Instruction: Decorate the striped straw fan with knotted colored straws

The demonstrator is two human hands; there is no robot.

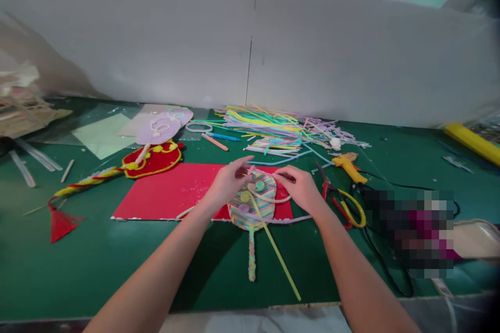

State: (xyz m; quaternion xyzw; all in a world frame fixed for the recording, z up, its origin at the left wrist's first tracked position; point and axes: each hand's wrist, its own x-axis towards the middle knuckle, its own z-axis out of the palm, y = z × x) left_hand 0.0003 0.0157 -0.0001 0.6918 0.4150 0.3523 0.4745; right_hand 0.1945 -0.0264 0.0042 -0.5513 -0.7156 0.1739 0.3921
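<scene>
A striped pastel hand fan (269, 208) made of pipe cleaners lies on a red board (164, 192), its braided handle (252, 260) pointing toward me. Small coiled discs in yellow, green and purple sit on its face. My left hand (233, 181) is closed at the fan's top edge, fingertips pinching the coiled end of a pink pipe cleaner (263, 172). The same strand runs to my right hand (300, 185), whose thumb and fingers are pinched on it. Loose tails hang from the fan, among them a long yellow pipe cleaner (281, 255) and a purple one (292, 220).
Scissors (347, 208) and a yellow glue gun (349, 167) lie right of my right hand. A pile of pipe cleaners (261, 122) stretches along the back by the grey partition (156, 36). At left are a red fan (156, 160) with a tassel (62, 226) and a purple fan (156, 127).
</scene>
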